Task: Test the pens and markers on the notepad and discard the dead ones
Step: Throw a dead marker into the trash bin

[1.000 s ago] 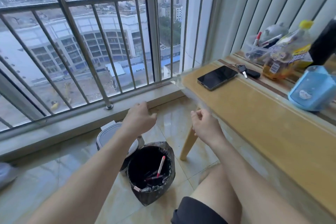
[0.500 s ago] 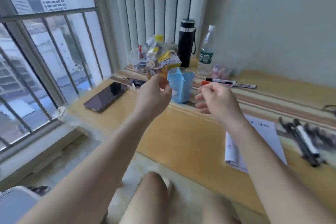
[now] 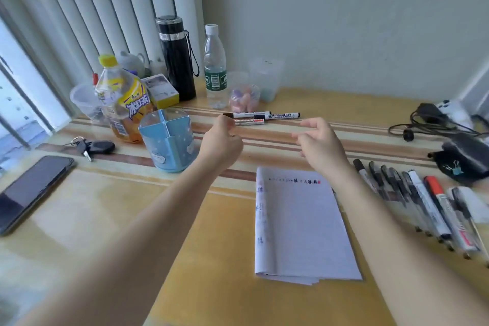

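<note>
1. The left hand (image 3: 222, 140) hangs over the striped band of the table (image 3: 111, 219), fingers curled in against the thumb, with nothing seen in it. Its fingertips overlap the end of the three whiteboard markers (image 3: 260, 117); whether they touch cannot be told.
2. The right hand (image 3: 321, 140) hovers beside it, fingers loosely bent and a little apart, holding nothing.
3. The step in hand appears to be choosing the next marker to test. The notepad (image 3: 304, 225) lies flat just on the near side of both hands, with small marks along its top and left edges and most of the page bare.
4. Done well, one marker is taken alone and uncapped, the other hand steadies the pad, and the stroke goes on bare paper so that a faint line shows.
5. The row of pens and markers (image 3: 423, 204) lies right of the notepad; tested ones are best kept apart from it.
6. The glossy yellow surface also bears a blue pen holder (image 3: 169, 143), an iced tea bottle (image 3: 124, 103), a black flask (image 3: 176, 58), a water bottle (image 3: 215, 69), a phone (image 3: 29, 190), keys (image 3: 92, 146) and cables (image 3: 423, 124).
7. Behind are a pale wall and vertical blinds (image 3: 105, 8).
</note>
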